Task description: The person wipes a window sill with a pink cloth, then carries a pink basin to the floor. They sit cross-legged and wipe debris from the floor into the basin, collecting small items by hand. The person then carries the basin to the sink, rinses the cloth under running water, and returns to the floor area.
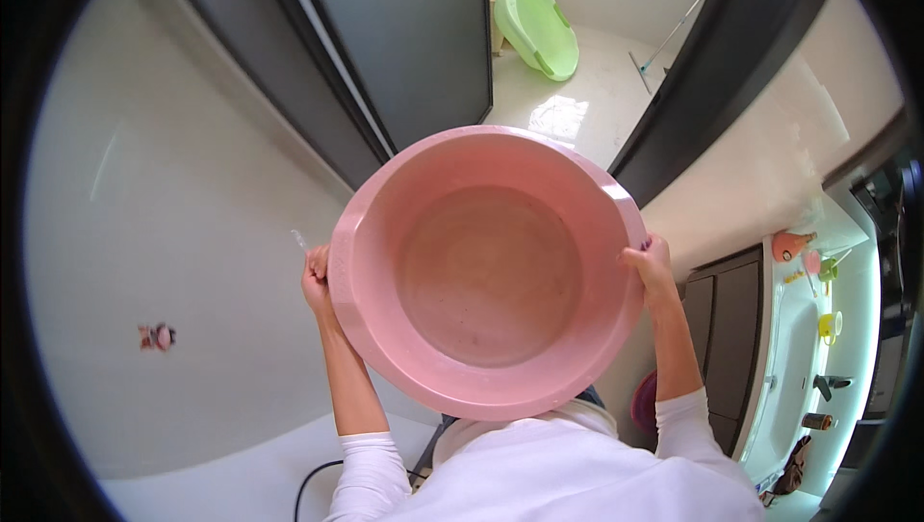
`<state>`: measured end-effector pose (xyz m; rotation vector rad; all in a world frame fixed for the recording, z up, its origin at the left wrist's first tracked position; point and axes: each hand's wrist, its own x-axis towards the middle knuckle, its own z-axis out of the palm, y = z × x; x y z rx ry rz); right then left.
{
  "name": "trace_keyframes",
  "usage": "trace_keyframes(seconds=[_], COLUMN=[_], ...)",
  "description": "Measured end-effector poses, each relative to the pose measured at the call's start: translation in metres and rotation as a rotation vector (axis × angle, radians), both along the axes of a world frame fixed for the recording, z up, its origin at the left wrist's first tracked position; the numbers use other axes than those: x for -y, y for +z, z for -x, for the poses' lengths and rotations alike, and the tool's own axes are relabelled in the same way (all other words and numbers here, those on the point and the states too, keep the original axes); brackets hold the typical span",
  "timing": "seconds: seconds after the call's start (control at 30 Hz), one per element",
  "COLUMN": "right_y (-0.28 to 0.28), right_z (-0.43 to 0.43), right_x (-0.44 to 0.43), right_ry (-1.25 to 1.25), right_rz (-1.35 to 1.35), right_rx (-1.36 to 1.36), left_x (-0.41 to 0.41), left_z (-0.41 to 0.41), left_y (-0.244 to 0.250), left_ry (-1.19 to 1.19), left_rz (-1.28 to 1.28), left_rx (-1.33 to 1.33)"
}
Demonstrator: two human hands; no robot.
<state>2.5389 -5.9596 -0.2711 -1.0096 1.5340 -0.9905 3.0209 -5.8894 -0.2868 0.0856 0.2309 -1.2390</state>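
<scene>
A large pink plastic basin is held up before my body, with a shallow layer of cloudy water and a few dark specks at its bottom. My left hand grips the basin's left rim, its fingers curled at the outer side and partly hidden. On the right rim my right hand is closed, the thumb lying over the edge and the other fingers mostly hidden beneath.
Beyond the basin is a doorway with a dark door. Past it a light green baby bathtub leans upright near a floor squeegee. At right stands a washbasin counter; a dark pink tub is on the floor beside it.
</scene>
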Motion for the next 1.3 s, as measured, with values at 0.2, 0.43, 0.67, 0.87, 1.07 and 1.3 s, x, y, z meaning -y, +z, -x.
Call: trace_keyframes(seconds=[0.2,0.43,0.67,0.87,1.07,1.3], right_y=[-0.010,-0.037,-0.055,-0.076,-0.077,-0.088], right_z=[-0.021,-0.023,0.008,0.055,0.126,0.138], right_x=[0.155,0.280,0.396,0.532,0.632,0.760], right_ry=[0.059,-0.092,-0.317,-0.444,-0.520,-0.614], right_rz=[-0.044,-0.023,0.029,0.036,-0.005,-0.040], right_rx=[-0.028,0.047,0.050,0.029,0.023,-0.017], left_x=[0.122,0.308,0.544,0.737,0.863,1.054], left_z=[-0.002,-0.018,0.008,0.077,0.154,0.175], left_y=[-0.010,-0.046,-0.067,-0.099,-0.108,-0.142], left_ry=[-0.017,-0.153,-0.428,-0.547,-0.602,-0.790], left_rz=[0.002,-0.043,0.095,0.113,-0.017,0.048], left_rx=[0.145,0.452,-0.039,0.003,0.078,-0.177])
